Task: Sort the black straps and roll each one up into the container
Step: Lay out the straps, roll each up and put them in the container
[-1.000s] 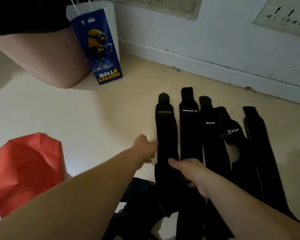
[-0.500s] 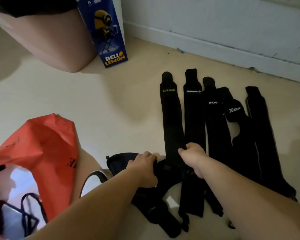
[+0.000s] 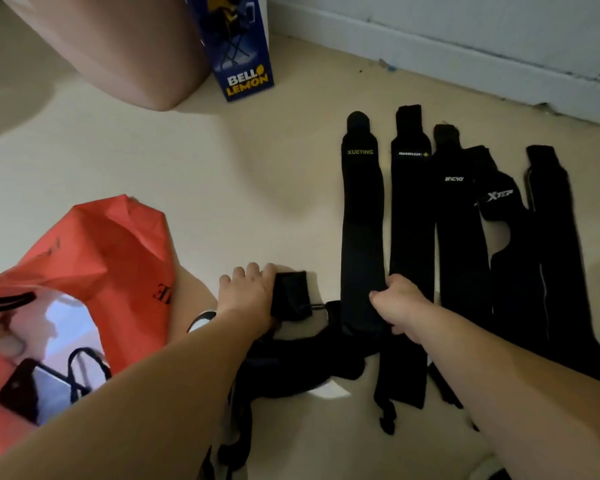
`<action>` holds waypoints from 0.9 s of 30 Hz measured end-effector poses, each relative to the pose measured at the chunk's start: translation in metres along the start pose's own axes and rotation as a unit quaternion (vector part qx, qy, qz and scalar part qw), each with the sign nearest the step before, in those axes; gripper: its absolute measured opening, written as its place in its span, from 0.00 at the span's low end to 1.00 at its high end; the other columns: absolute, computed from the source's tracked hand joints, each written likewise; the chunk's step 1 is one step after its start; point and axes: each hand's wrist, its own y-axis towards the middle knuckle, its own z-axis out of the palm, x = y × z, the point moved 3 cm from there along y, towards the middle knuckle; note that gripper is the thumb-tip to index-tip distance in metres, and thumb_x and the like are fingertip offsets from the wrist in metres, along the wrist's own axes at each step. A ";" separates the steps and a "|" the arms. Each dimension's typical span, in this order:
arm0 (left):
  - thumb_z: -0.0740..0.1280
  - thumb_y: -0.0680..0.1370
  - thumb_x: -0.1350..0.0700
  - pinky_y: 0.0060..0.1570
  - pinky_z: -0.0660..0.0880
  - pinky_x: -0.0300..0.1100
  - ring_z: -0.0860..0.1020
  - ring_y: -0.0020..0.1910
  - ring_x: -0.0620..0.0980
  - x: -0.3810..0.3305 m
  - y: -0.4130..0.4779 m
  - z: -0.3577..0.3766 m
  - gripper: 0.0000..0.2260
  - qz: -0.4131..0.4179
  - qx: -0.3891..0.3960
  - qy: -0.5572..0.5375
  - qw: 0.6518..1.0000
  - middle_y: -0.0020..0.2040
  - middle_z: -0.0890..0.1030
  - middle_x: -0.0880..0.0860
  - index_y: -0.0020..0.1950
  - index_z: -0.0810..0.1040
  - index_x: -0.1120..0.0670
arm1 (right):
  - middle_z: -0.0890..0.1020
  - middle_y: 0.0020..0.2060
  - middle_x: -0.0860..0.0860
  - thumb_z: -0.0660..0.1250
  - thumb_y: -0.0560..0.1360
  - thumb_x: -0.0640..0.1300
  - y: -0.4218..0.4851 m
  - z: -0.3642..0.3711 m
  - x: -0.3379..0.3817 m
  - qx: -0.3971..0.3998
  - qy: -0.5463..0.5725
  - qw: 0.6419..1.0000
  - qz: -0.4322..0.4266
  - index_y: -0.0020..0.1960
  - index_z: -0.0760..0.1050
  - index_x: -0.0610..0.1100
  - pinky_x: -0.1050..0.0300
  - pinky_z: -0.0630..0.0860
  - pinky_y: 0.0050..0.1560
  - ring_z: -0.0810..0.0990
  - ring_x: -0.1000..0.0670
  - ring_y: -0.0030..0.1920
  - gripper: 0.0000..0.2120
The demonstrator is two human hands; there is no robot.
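Moved down the row within the last second: from smoothing near the middle of the straps to working at their near ends. Gripping a folded strap point(image 3: 290, 294) with the left hand point(image 3: 248, 296), fingers curled round it on the floor point(image 3: 153, 150), just left of the row. Only a loose dark bundle in that grip half a second ago, so probably the start of a roll. Clutching the leftmost strap point(image 3: 362, 220) low down with the right hand point(image 3: 400, 306), fist closed on its edge.

No sign yet of a finished roll in the orange bag point(image 3: 101, 244) lying open at the left — sorting close to done, rolling barely begun, at a guess.

Counted: five straps flat side by side, four labelled and the rightmost strap point(image 3: 551, 237) plain. One tangle point(image 3: 309, 358) of more black webbing at the near end — number impossible to tell. One folded strap, one orange bag, and one blue paper bag point(image 3: 236, 46) standing at the far side.
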 end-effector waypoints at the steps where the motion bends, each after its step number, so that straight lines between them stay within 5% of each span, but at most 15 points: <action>1: 0.75 0.72 0.44 0.60 0.71 0.52 0.75 0.59 0.56 0.005 0.004 -0.005 0.32 -0.020 0.008 -0.028 0.999 0.59 0.74 0.53 0.68 0.64 0.51 | 0.76 0.62 0.45 0.63 0.85 0.44 0.002 0.001 0.001 -0.010 -0.015 1.000 -0.004 0.79 0.64 0.43 0.46 0.80 0.62 0.77 0.43 0.57 0.24; 5: 0.66 0.76 0.60 0.49 0.78 0.49 0.78 0.49 0.55 0.013 0.012 -0.013 0.15 -0.062 0.050 -0.154 0.985 0.51 0.77 0.52 0.61 0.69 0.54 | 0.76 0.65 0.42 0.65 0.84 0.45 0.003 0.007 0.009 -0.012 -0.043 0.999 0.000 0.80 0.62 0.41 0.48 0.80 0.57 0.76 0.44 0.54 0.26; 9: 0.65 0.78 0.62 0.47 0.75 0.49 0.77 0.55 0.57 0.013 0.014 -0.054 0.16 -0.012 -0.015 -0.092 0.996 0.55 0.73 0.54 0.65 0.71 0.53 | 0.74 0.60 0.43 0.66 0.83 0.45 0.002 0.006 0.012 -0.009 -0.068 0.998 -0.010 0.81 0.60 0.42 0.48 0.80 0.56 0.76 0.44 0.54 0.29; 12: 0.68 0.76 0.64 0.50 0.76 0.49 0.73 0.62 0.57 0.017 0.013 -0.098 0.20 0.014 -0.091 -0.012 0.996 0.60 0.72 0.55 0.67 0.70 0.53 | 0.72 0.69 0.41 0.65 0.83 0.46 -0.009 0.004 0.018 -0.018 -0.115 0.993 -0.034 0.83 0.56 0.44 0.52 0.77 0.54 0.77 0.42 0.59 0.32; 15: 0.67 0.76 0.59 0.47 0.71 0.46 0.74 0.51 0.55 0.017 0.001 -0.134 0.14 0.020 -0.112 -0.003 0.993 0.45 0.74 0.50 0.60 0.71 0.53 | 0.65 0.75 0.41 0.64 0.82 0.47 -0.026 0.003 0.029 -0.042 -0.171 0.981 -0.081 0.83 0.58 0.45 0.49 0.77 0.64 0.73 0.39 0.70 0.31; 19: 0.65 0.77 0.52 0.38 0.75 0.45 0.79 0.42 0.52 0.004 -0.031 -0.138 0.07 0.025 -0.002 -0.194 0.981 0.43 0.79 0.53 0.50 0.73 0.54 | 0.74 0.68 0.46 0.66 0.78 0.46 -0.048 0.006 0.041 -0.030 -0.131 0.981 -0.140 0.79 0.68 0.51 0.50 0.78 0.62 0.77 0.43 0.65 0.29; 22: 0.65 0.74 0.55 0.45 0.82 0.48 0.82 0.42 0.54 -0.008 -0.061 -0.115 0.05 0.018 0.127 -0.283 0.951 0.44 0.83 0.56 0.45 0.76 0.56 | 0.81 0.61 0.48 0.69 0.78 0.44 -0.058 0.017 0.044 0.028 -0.148 0.976 -0.155 0.70 0.77 0.47 0.49 0.79 0.65 0.80 0.45 0.60 0.20; 27: 0.66 0.75 0.55 0.51 0.80 0.46 0.83 0.53 0.58 -0.027 -0.087 -0.038 0.11 0.019 0.191 -0.261 0.946 0.51 0.82 0.56 0.54 0.79 0.58 | 0.67 0.73 0.46 0.66 0.81 0.48 -0.063 0.026 0.014 0.002 -0.323 0.936 -0.142 0.76 0.70 0.52 0.48 0.80 0.61 0.75 0.42 0.65 0.24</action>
